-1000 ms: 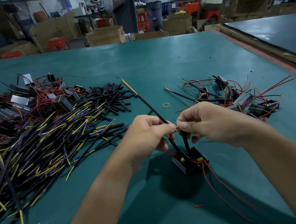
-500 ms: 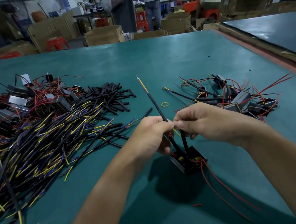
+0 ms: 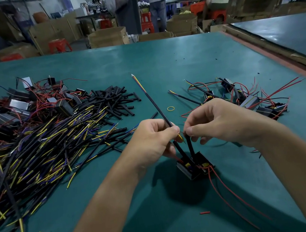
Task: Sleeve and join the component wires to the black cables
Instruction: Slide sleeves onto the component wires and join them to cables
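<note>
Black cable (image 3: 157, 111) is pinched between thumb and forefinger of the left hand (image 3: 151, 140) and runs out toward 11 o'clock, ending in bared coloured cores. A yellow core shows just below the thumb. The right hand (image 3: 218, 122) pinches the top of a black sleeve (image 3: 190, 146), its other fingers loosely curled. The two thumbs nearly meet.

The component (image 3: 193, 166) sits at 6 o'clock of both hands, with red wires (image 3: 229, 193) trailing toward 5 o'clock. Whether it rests on the green table (image 3: 159, 59) cannot be told. The wire ends between the fingertips are too small to make out.

At 9 o'clock lies a cable pile (image 3: 34, 153), cut off at the frame edge. Loose sleeves (image 3: 114, 99) lie at 11 o'clock, a yellow ring (image 3: 170, 108) at 12, and further components (image 3: 244, 98) at 2 o'clock.
</note>
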Available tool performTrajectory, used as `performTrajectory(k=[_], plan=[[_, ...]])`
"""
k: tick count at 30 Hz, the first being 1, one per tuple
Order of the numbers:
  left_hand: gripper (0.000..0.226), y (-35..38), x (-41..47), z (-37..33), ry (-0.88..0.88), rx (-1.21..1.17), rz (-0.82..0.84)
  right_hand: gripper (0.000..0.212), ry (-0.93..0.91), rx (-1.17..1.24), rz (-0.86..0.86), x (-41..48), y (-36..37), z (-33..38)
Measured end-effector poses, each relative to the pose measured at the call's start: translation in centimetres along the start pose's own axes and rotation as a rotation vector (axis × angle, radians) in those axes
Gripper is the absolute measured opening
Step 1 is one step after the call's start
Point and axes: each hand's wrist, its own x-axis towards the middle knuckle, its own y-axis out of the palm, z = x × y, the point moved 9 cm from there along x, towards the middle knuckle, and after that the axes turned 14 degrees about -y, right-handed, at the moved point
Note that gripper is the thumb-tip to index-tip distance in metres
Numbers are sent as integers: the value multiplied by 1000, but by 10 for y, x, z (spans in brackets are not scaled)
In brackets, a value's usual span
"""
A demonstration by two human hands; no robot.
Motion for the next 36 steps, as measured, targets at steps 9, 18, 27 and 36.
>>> performTrajectory(k=[9, 18, 27, 36], plan=[[21, -8, 1, -1, 39, -20, -100, 27, -13, 36, -35, 1, -1, 5], [29, -8, 3, 0, 44, 24, -110, 30, -84, 183, -57, 2, -2, 7], [28, -5, 0, -5, 77, 9, -70, 16, -29, 353, 40, -3, 6, 5], [33, -8, 1, -2, 56, -14, -95, 26, -149, 176, -86, 5, -3, 7]])
